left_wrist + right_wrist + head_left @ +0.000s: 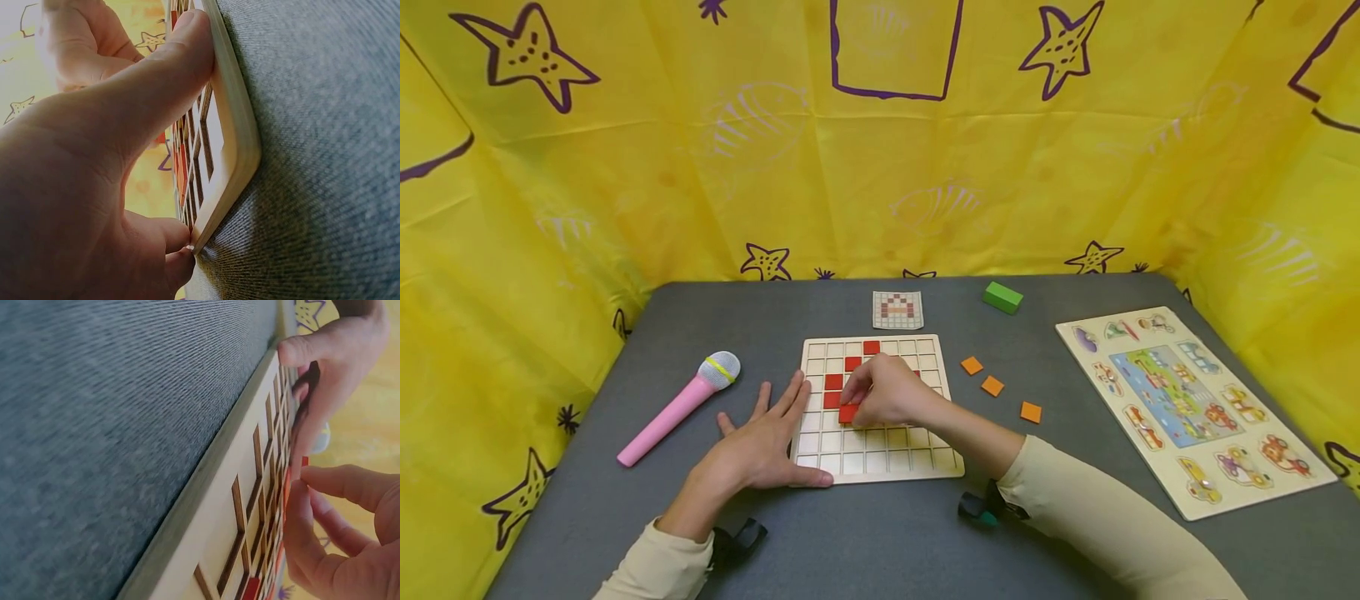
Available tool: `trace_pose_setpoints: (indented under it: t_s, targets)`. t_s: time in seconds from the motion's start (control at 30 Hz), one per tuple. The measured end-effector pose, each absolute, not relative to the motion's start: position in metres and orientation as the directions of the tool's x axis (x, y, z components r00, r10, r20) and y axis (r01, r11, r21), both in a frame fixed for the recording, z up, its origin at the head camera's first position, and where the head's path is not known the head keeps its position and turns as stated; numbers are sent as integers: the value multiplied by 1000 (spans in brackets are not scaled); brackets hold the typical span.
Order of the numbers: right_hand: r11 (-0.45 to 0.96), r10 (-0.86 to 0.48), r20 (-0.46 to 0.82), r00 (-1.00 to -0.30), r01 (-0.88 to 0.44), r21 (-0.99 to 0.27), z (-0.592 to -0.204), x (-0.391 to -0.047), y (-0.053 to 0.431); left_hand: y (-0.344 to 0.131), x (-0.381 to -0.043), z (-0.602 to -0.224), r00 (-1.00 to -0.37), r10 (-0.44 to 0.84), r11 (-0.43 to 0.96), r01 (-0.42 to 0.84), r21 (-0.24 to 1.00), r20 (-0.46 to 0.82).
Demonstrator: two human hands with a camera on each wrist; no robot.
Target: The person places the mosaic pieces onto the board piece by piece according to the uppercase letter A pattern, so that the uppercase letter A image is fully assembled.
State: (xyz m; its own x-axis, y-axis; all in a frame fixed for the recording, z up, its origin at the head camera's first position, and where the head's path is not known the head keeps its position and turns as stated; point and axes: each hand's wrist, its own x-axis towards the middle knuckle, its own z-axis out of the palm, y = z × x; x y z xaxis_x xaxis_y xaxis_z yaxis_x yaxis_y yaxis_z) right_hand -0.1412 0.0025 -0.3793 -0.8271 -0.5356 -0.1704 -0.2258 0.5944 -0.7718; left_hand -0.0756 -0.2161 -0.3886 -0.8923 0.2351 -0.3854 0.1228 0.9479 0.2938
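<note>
A wooden grid board [880, 468] lies on the grey table, with several red square tiles [833, 382] set in its cells. My right hand [887, 390] is over the board, its thumb and fingertips pinching a red square tile [847, 414]. In the right wrist view that tile [305, 461] shows as a thin red edge at the fingertips, close over the grid. With fingers spread, my left hand [763, 450] rests along the board's left side; its thumb [194, 40] lies on the near rim. The right hand hides part of the board's middle.
Behind the board lies a small card [898, 310] with a grid picture. Three orange tiles [992, 385] lie right of the board, and a green block [1003, 297] farther back. A pink toy microphone [677, 408] is at left, a picture puzzle board [1195, 500] at right.
</note>
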Motion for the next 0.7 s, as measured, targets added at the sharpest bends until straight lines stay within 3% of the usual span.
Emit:
trace_pose_setpoints:
  t_s: [0.7]
  targets:
    - [622, -567, -175, -805, -280, -731, -384, -141, -22, -215, -72, -387, -898, 245, 946, 139, 292, -366]
